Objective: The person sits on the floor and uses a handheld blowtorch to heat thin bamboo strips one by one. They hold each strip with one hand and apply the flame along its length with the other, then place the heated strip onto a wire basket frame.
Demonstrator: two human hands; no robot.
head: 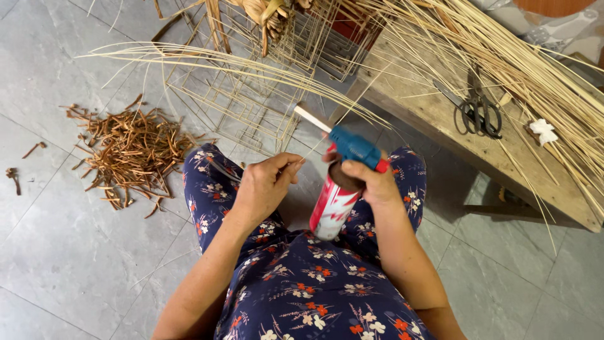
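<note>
Gas torch (pixel 343 182), red and white can with a blue head, stood above your lap. On the floor (pixel 50 252) to the left lay brown scraps (pixel 129 154). Your left hand (pixel 264 186) pinched a thin straw (pixel 314 150); your right hand (pixel 371 179) gripped the torch. Scissors (pixel 479 113) rested on the table (pixel 434 119).

A craft workshop: rattan strips (pixel 503 56), wire frames (pixel 251 107), a worn wooden bench (pixel 440 119), scissors (pixel 479 113).

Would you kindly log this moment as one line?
left hand: pinches thin strand | right hand: grips torch canister | scissors: on bench
</note>
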